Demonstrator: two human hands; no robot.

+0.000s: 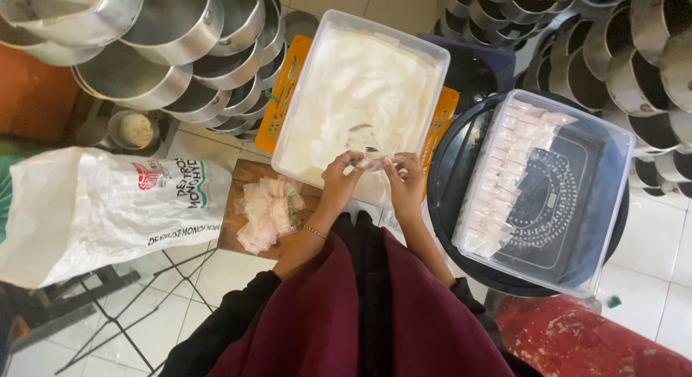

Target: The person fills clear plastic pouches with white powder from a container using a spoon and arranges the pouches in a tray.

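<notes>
Pinched between both grips, left hand [340, 176] and right hand [405, 179], we held a small plastic packet [369, 163] over the powder tub [303, 117], mid-filling, sealing probably next.

My left hand [341, 176] and right hand [404, 181] meet over the near edge of the clear tub of white powder [358, 96], fingertips pinching a small clear packet [369, 163] between them. Left of my wrist, a heap of empty little bags [268, 211] lies on a wooden board [238, 174]. At my right, filled packets [513, 168] stand in rows in a second clear bin [577, 262]. A big white sack [101, 207] slumps at my left, with stacked metal pots [180, 38] beyond.
</notes>
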